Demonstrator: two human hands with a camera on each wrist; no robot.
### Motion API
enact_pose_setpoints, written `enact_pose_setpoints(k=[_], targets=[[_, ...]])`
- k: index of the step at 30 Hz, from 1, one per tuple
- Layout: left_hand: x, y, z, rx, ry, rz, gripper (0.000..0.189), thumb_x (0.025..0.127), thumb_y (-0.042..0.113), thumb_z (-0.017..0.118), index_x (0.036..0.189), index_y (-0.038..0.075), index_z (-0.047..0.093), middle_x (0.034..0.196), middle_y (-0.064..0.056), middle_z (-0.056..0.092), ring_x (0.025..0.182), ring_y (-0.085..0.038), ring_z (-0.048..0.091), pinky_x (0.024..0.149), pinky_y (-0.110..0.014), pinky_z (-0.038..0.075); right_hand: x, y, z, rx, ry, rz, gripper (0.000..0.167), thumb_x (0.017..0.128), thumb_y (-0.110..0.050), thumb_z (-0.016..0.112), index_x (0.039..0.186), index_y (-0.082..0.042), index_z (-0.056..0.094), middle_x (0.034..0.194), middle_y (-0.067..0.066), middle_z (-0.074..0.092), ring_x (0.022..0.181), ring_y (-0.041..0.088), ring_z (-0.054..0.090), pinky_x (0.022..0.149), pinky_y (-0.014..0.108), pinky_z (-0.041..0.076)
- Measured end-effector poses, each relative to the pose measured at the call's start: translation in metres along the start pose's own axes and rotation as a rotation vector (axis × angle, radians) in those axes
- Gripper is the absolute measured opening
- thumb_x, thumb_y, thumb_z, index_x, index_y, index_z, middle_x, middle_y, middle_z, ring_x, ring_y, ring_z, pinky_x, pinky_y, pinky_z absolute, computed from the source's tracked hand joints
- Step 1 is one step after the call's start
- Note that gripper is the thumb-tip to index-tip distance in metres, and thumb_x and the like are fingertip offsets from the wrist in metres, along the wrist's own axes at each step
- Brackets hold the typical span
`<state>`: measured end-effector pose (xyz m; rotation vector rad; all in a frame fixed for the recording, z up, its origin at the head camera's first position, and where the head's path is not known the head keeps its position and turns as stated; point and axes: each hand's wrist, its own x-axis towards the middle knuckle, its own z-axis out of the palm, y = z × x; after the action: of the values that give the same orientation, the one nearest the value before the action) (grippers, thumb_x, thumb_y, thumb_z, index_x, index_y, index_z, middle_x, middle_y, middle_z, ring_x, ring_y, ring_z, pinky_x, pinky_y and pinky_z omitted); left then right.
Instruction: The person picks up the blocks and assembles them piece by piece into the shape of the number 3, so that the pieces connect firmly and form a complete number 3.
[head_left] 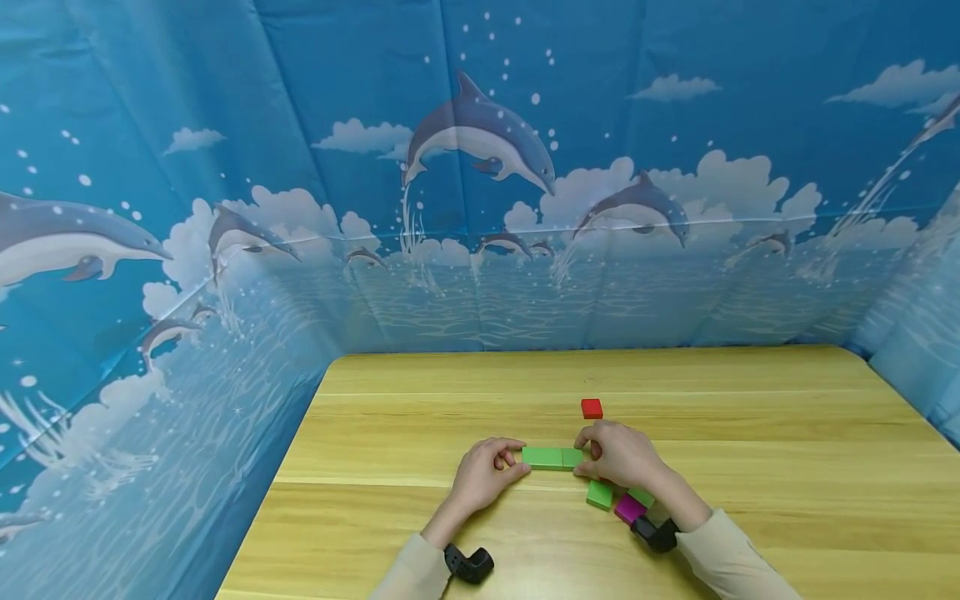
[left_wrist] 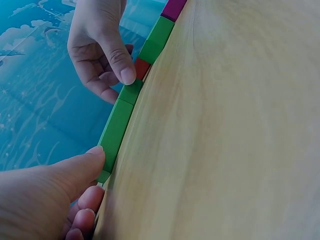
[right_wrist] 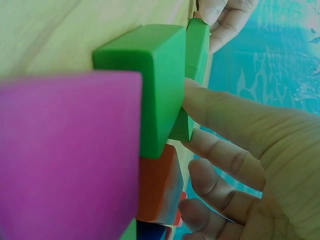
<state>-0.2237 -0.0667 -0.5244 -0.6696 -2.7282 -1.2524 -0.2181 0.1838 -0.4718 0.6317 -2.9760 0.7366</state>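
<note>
In the head view, a long green block (head_left: 542, 457) and a shorter green block (head_left: 572, 458) lie end to end on the table. My left hand (head_left: 480, 479) holds the left end of the long one between thumb and forefinger. At the other end of the row, my right hand (head_left: 618, 454) pinches the shorter block, thumb on the near side. Just below the right hand lie a loose green block (head_left: 599, 495), a purple block (head_left: 630, 509) and another green block (head_left: 642, 497). Beyond that hand sits a red block (head_left: 592, 408).
The right wrist view shows an orange block (right_wrist: 159, 187) and a dark blue block (right_wrist: 150, 231) behind the purple one; the right hand hides them from the head camera. A dolphin-print curtain (head_left: 480, 300) borders the wooden table (head_left: 787, 433) at the back and sides.
</note>
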Motion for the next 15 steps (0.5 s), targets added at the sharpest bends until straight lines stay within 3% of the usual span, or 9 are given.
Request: enact_pose_setpoints(k=[15], targets=[[-0.0016, 0.0007, 0.0027, 0.002, 0.016, -0.008, 0.033, 0.084, 0.03, 0.074, 0.112, 0.014, 0.069, 0.075, 0.014, 0.053, 0.065, -0.002, 0.045, 0.064, -0.022, 0.037, -0.0014, 0.0026, -0.0016, 0.037, -0.035, -0.037, 0.032, 0.074, -0.032, 0.081, 0.097, -0.013, 0.069, 0.065, -0.01, 0.046, 0.055, 0.005, 0.04, 0.049, 0.025, 0.033]])
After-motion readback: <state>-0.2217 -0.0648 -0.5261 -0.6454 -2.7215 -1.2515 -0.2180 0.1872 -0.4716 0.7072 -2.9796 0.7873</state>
